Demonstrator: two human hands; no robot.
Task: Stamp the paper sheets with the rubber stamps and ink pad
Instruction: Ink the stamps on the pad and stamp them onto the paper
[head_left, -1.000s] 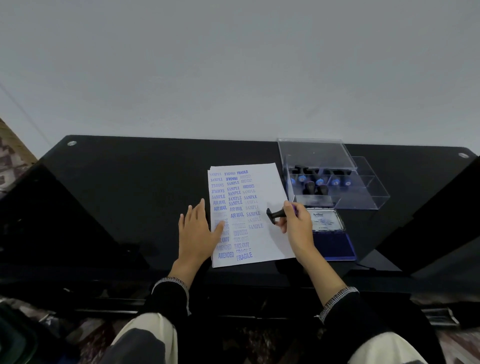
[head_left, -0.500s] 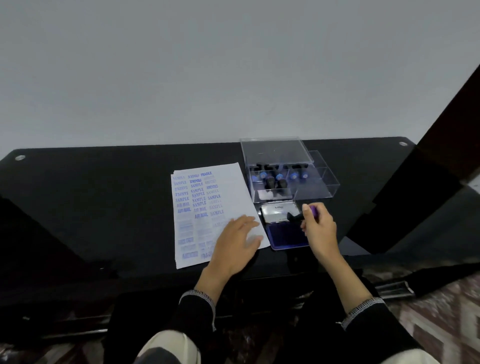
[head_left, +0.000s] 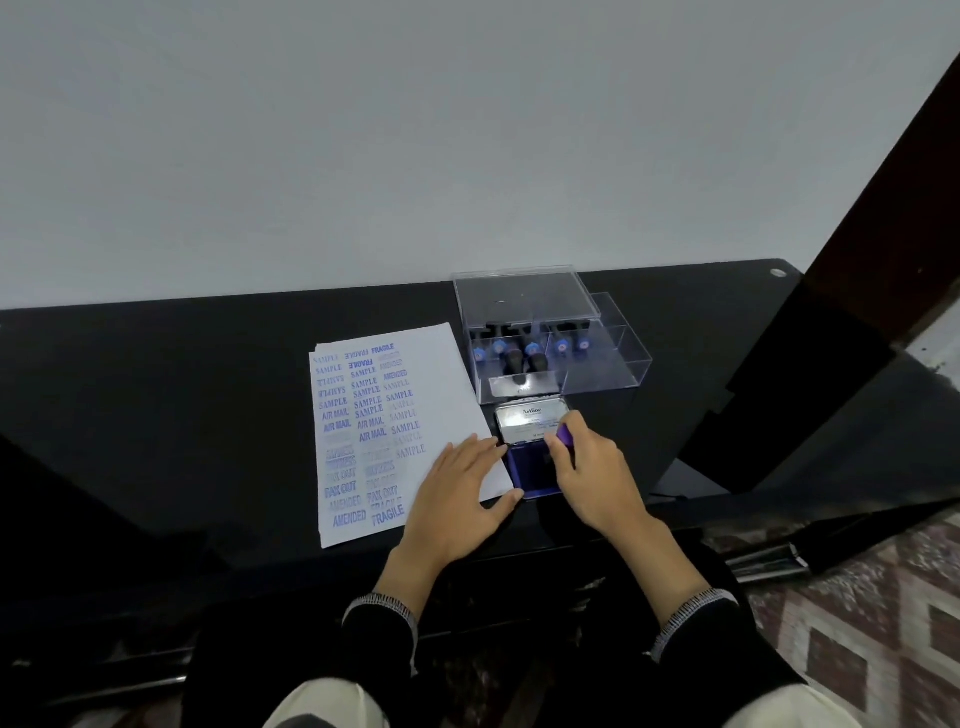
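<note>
1. Here, a big black table (head_left: 156, 395), shiny, set against a plain pale wall.
2. On top, a white paper sheet (head_left: 447, 374) full of blue stamped words like SAMPLE, AIR MAIL and FRAGILE.
3. Just right of the sheet's far end, a clear plastic box (head_left: 618, 364) with its lid up and more rubber stamps (head_left: 519, 358) standing inside, blue on their ends.
4. Right in front of the box, an open ink pad (head_left: 530, 475): silver lid flipped back, dark blue pad close to the table's near edge.
5. Left hand (head_left: 457, 493) lying flat on the sheet's near right corner, fingers straight and a little spread, fingertips reaching the pad's left edge, holding nothing.
6. Right hand (head_left: 592, 473) over the blue pad, fingers curled tight round a small stamp (head_left: 565, 435).
7. Only the stamp's purple top showing; bottom hidden, so cannot tell if touching the ink.
</note>
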